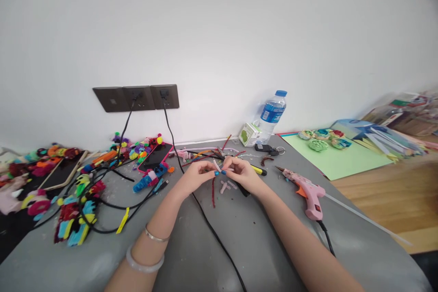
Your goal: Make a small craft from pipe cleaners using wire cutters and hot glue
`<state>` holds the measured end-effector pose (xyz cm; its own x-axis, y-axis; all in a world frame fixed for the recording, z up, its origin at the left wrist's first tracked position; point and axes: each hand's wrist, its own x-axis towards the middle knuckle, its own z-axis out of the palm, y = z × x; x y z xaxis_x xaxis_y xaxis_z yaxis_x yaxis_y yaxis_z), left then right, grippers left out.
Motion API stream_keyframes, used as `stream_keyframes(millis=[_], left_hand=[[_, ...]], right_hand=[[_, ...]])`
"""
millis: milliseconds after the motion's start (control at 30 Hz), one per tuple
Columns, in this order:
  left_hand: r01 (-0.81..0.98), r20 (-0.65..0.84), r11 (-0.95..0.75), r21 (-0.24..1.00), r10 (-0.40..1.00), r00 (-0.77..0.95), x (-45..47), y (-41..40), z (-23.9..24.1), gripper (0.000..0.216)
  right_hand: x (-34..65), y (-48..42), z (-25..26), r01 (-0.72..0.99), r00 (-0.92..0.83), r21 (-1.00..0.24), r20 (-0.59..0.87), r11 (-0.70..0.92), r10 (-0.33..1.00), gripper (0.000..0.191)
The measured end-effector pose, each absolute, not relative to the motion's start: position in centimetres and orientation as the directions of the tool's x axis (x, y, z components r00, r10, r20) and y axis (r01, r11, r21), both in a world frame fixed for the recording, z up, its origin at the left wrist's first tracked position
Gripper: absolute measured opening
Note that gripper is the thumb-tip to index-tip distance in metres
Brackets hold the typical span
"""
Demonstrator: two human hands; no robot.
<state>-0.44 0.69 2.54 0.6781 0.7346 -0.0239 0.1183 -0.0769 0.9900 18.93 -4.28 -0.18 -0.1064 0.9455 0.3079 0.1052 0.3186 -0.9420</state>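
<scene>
— Fingertips (216, 173) of both hands meet, pinched shut on something?

— Yes, a short pale pink pipe cleaner (216, 165). The left hand (195, 177) nips one end and the right hand (243, 174) closes on the other, just above the grey table (246, 242).

— And under the fingers?

— A dark red pipe cleaner (213, 194) reaches down from just beneath them (whether either hand grips it, I cannot tell). Loose pink pieces (226, 187) lie just beside it.

— Further out?

— A black cable (205, 214) passes below the left hand. Well to the right of the fingers lies a pink glue gun (308, 191), and beyond them, by the wall, stands a water bottle (272, 114).
</scene>
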Motion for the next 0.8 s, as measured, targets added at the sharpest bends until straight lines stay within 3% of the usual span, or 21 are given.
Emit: stream_keyframes(millis=[333,533,800], left_hand=[[0.068,-0.082,0.051,0.996,0.785,0.614,0.3,0.1,2.9,0.045],[0.058,-0.13,0.12,0.991,0.789,0.6,0.4,0.3,2.1,0.043],[-0.011,-0.114,0.15,0.989,0.794,0.597,0.3,0.5,2.0,0.04]], right_hand=[[18.5,-4.4,0.0,0.134,-0.094,-0.921,0.355,0.365,0.93,0.023],[18.5,-4.6,0.3,0.135,-0.097,-0.938,0.307,0.318,0.947,0.024],[19.2,-4.3,0.1,-0.039,-0.041,-0.962,0.273,0.271,0.961,0.025]])
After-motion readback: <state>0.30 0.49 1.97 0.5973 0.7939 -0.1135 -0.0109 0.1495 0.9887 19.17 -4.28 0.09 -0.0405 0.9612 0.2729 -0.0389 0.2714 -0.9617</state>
